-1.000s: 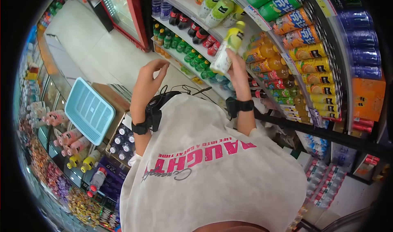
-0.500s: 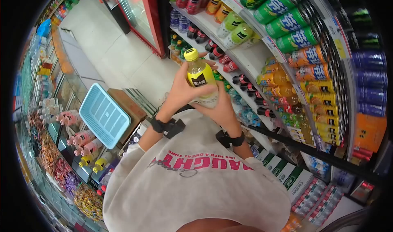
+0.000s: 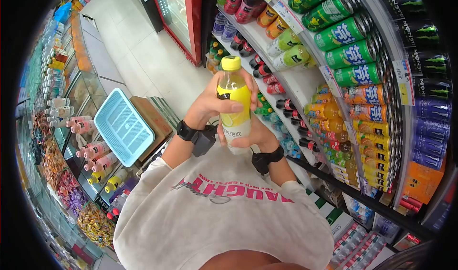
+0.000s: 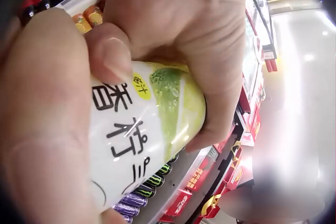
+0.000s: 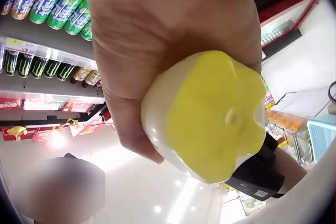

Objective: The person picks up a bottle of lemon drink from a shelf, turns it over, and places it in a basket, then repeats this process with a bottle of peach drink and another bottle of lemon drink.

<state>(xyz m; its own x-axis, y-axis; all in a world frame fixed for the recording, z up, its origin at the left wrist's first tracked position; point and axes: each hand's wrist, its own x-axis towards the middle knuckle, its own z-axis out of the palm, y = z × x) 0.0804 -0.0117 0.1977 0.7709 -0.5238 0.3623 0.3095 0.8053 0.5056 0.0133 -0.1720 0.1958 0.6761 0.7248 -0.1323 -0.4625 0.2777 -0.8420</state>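
A drink bottle [image 3: 242,122] with a yellow cap and a yellow-and-white label stands nearly upright before the chest in the head view. My left hand [image 3: 210,101] grips its upper part, thumb across the label. Lower down, my right hand [image 3: 261,132] holds the bottle near the base, its thumb over the front. The left wrist view shows fingers of both hands around the printed label [image 4: 152,114], with the cap out of sight. From the right wrist, the yellow lobed base [image 5: 215,119] faces the camera, and the right palm [image 5: 173,19] wraps one side.
Shelves on the right hold green cans [image 3: 353,46], orange cans [image 3: 365,94] and similar bottles [image 3: 291,58]. Left, a light-blue basket [image 3: 126,127] sits beside a cardboard box [image 3: 148,120]. A glass counter bears pink bottles [image 3: 98,150]. A red-framed cooler [image 3: 191,27] stands ahead.
The right hand brought the bottle from the shelf side to the chest. The left hand came over and took hold of it too. Since then the bottle has turned and its label shows more.
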